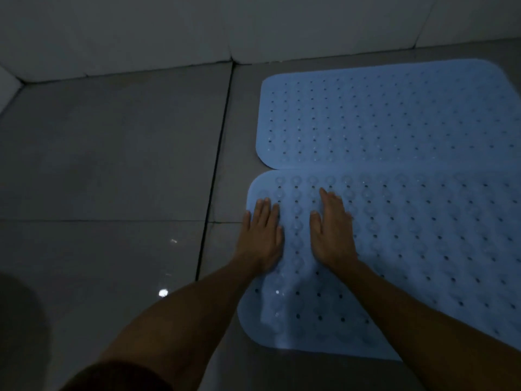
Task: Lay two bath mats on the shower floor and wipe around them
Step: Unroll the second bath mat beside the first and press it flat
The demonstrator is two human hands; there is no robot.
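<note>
While two blue mats (394, 119) touch, two hands (298, 235) flat, near mat (423, 249).

A dim home bathroom's shower area: large glossy grey floor tiles (112, 170) with dark grout lines lie left of the hands, a pale tiled wall (169, 32) rises beyond them, and perforated blue bath mats (394, 119) lie under and beyond them.
</note>
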